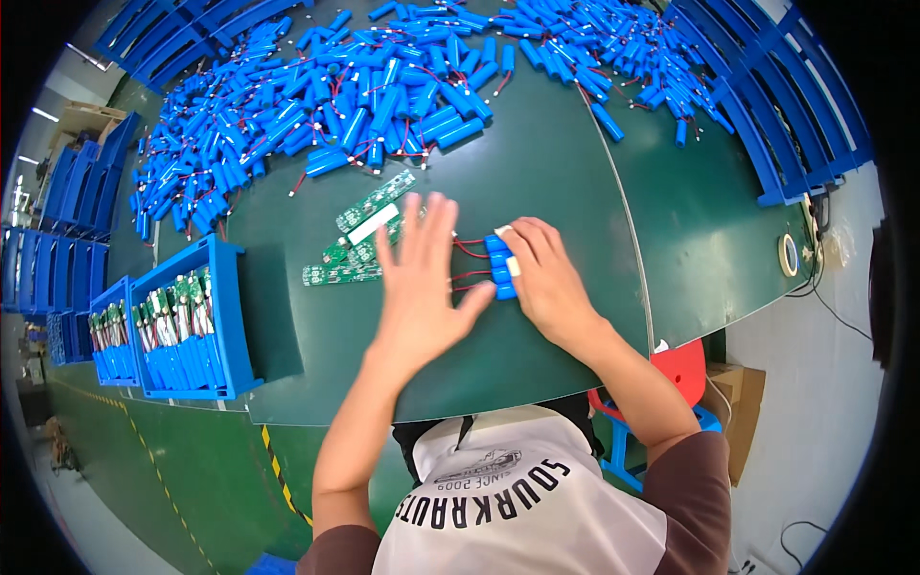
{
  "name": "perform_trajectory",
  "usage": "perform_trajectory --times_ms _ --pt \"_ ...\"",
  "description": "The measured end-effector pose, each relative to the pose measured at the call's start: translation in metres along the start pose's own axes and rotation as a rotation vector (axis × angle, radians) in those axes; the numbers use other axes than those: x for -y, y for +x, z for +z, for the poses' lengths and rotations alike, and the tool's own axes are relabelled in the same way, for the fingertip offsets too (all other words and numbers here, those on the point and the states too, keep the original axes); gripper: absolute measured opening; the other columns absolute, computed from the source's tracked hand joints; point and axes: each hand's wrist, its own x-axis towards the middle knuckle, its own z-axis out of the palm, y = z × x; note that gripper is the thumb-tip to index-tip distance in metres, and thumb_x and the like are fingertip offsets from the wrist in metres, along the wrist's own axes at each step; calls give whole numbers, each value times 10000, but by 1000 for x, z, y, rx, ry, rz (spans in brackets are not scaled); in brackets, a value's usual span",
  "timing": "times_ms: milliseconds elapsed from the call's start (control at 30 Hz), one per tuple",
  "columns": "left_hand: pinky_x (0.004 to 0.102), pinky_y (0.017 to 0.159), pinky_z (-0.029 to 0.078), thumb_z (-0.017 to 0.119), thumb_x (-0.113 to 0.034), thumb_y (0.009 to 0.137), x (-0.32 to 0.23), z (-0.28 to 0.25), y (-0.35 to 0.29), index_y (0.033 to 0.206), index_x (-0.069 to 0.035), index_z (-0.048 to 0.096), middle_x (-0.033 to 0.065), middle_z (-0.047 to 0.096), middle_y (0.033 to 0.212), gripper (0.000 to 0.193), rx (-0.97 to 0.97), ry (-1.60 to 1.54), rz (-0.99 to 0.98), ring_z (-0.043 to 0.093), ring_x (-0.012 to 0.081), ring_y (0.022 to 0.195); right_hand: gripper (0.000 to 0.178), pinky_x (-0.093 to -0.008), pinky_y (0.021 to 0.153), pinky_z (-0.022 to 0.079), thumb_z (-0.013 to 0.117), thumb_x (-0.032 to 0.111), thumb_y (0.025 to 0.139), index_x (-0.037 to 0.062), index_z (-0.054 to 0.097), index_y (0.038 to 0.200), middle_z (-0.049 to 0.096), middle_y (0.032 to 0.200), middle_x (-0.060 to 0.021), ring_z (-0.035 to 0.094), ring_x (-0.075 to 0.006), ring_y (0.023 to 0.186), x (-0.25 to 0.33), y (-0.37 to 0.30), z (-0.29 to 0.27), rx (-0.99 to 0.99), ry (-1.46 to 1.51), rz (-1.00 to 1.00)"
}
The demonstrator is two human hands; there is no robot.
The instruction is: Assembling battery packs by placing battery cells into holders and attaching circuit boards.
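My right hand [550, 281] is closed over a short row of blue battery packs [497, 251] on the green table; its fingers hide part of them. Red wires [469, 275] run from the packs toward my left hand [418, 292]. That hand is open, its fingers spread and slightly blurred, beside the wires and partly over several green circuit boards [329, 275]. One board has a white strip [373, 224] on it. Whatever lies under the left palm is hidden.
A large heap of blue battery packs [374, 101] with wires covers the far table. At left, a blue bin [237, 316] holds packs with boards, beside a smaller bin [131, 331]. Blue racks [757, 86] stand at far right, near a tape roll [788, 255]. A red stool [682, 371] is below.
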Motion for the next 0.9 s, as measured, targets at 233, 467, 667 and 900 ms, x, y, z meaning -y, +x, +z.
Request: perform_trajectory --times_ms 233,467,667,900 --pt "501 1233 140 549 -211 999 88 -34 -21 1483 -148 485 131 358 1598 492 68 127 -85 270 318 1510 410 -450 1113 384 519 -31 895 -31 518 1305 492 1366 -238 458 -417 1302 -54 -10 -40 -25 31 54" --pt "506 1201 244 624 -154 961 23 3 -27 1431 -91 518 152 397 1557 486 -157 212 -90 328 356 1473 307 -457 1041 403 640 11 845 13 585 1147 554 1210 -144 487 -369 1229 -25 0 -48 -97 -92 -40" --pt "428 819 497 709 -52 875 -8 9 -21 1053 -3 672 125 624 995 188 -320 -230 85 597 334 934 233 -449 857 417 738 64 745 62 620 945 572 1017 -79 536 -297 1036 -7 -3 -21 -105 -159 -188" --pt "337 608 524 675 -13 914 -36 21 -29 1000 20 655 124 657 860 94 -237 -683 -213 659 240 696 270 -424 843 452 749 38 758 34 628 999 617 924 -84 588 -286 927 25 -19 -10 -86 250 -70"
